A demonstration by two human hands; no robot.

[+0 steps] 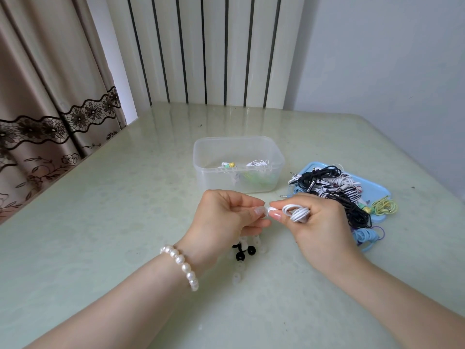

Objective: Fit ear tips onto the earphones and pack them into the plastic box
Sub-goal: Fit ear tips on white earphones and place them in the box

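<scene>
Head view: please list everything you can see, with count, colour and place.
plastic box: one, clear, table centre, earphones inside
tray: one, light blue, right of box
earphone pile: many, black, white, blue, yellow, on tray
ear tips: several, black and clear, under the left hand
table: one, pale green
curtain: beige, far left
bracelet: one, pearl, left wrist
left hand: pinches something small and white
right hand: holds white earphones

At frame centre, the left hand [227, 214] pinches a small white ear tip [264, 210] against the coiled white earphones [297, 212] gripped by the right hand [318, 217] (plastic box [237, 183] just above them).
</scene>
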